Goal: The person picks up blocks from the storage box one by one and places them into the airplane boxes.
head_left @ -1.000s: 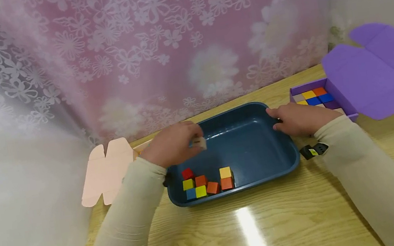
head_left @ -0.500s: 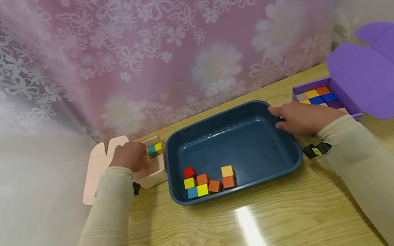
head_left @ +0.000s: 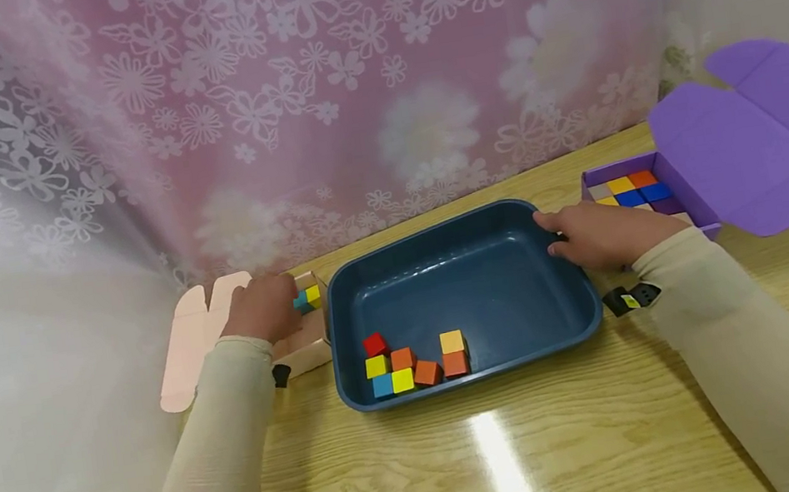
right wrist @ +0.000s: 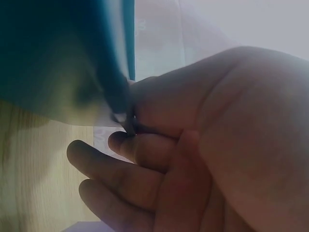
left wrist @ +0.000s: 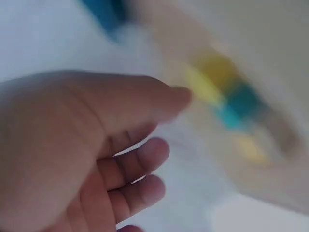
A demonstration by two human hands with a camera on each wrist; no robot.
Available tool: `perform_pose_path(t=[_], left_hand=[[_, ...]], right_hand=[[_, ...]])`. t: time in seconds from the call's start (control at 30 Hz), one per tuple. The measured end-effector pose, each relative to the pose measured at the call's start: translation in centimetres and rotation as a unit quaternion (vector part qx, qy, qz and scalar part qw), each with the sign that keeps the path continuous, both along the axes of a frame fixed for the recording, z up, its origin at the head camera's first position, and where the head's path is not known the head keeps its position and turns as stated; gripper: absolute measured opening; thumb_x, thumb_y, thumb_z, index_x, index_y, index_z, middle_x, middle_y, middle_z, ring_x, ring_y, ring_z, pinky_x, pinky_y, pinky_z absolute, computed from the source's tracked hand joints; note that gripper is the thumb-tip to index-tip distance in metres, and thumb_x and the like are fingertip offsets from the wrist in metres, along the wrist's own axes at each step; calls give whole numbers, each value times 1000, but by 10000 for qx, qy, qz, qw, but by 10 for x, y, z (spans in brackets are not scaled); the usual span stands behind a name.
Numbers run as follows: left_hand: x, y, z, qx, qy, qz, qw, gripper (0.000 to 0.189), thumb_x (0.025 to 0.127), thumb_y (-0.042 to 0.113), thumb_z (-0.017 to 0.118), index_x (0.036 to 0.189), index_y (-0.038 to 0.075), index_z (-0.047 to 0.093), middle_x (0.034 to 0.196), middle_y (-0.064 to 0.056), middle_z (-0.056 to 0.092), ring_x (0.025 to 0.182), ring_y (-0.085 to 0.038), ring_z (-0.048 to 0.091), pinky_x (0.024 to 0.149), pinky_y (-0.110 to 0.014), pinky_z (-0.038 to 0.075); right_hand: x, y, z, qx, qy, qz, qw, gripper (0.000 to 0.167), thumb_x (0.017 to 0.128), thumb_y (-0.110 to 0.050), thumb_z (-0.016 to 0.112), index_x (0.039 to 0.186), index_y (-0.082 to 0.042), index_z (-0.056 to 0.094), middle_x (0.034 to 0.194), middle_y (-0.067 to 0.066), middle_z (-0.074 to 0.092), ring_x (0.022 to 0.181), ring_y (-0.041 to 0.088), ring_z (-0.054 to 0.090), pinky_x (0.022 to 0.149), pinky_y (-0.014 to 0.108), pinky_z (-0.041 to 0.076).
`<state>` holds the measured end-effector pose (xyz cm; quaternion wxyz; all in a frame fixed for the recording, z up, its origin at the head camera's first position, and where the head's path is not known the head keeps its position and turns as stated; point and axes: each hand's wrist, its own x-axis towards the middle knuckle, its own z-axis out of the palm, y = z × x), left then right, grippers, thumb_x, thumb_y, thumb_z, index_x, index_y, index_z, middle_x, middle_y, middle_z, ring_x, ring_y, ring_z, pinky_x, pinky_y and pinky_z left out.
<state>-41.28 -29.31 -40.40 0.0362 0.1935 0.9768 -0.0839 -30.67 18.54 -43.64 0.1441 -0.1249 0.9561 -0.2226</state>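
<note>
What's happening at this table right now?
A person's left hand is at the open pale box, near teal and yellow cubes; the left wrist view shows no cube between its fingers. The right hand grips the dark blue tray at its right end. Eight colored cubes show in the tray, gathered toward its near left side. An open purple box at the right holds more cubes.
</note>
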Motion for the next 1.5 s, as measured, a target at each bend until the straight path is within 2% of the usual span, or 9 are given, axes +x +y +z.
perform_pose_path(t=[0.17,0.23,0.33,0.47,0.7,0.83,1.07,1.33,1.5], left_hand=[[43,72,29,325,-112,-1254,9915,33,99,21,85,128,7,78,122,-9,77,103,-28,74,94,-47,64],[58,100,31,255,-348,-1695,9846,34,101,25,84,130,10,77,124,-6,76,102,-23,75,94,-42,64],[73,133,22,135,-787,-2152,9733,33,104,28,81,133,13,77,126,-3,75,102,-18,74,91,-37,64],[85,165,3,-258,-1204,-2334,9646,35,108,40,75,132,13,78,114,1,78,92,-13,73,84,-35,64],[99,185,-14,-1060,-1412,-1876,9662,35,106,50,74,104,16,79,87,4,72,72,-14,68,67,-35,62],[96,183,-13,-869,-1566,-2068,9619,22,105,37,75,98,17,76,83,6,68,70,-14,65,64,-33,58],[80,155,5,-288,-1056,-2318,9666,35,103,34,82,130,13,75,105,2,76,83,-12,68,76,-30,63],[46,77,37,325,-414,-1584,9860,35,99,27,88,126,7,78,113,-6,79,86,-20,73,82,-38,66],[23,25,36,362,-267,-680,9967,38,98,21,88,130,5,77,120,-11,78,90,-26,75,83,-47,66]], right_hand=[[2,5,1,103,32,-42,9999,71,115,-18,61,171,7,25,164,38,43,72,24,63,73,42,52],[1,6,0,163,122,-10,9998,71,115,-18,62,171,7,26,163,38,44,83,22,67,78,42,53],[1,5,0,87,88,-3,9999,71,115,-18,61,171,6,25,164,37,43,76,25,65,77,42,53],[0,2,-1,27,62,22,10000,71,115,-18,60,172,6,25,164,37,43,67,25,59,74,41,52],[-3,-3,0,88,48,48,9999,71,116,-21,60,172,4,25,166,35,42,66,21,58,75,41,51],[-3,-1,2,130,21,30,9999,71,116,-22,60,172,3,25,169,34,38,73,21,63,78,42,52],[-1,1,1,71,-57,9,10000,72,116,-21,60,172,4,23,167,36,40,65,22,56,70,39,50],[-1,1,3,217,-6,-29,9998,71,116,-23,60,172,4,26,166,36,42,69,21,61,75,42,52],[-1,0,0,177,21,0,9998,71,115,-21,60,172,4,25,157,39,52,59,23,53,68,41,50]])
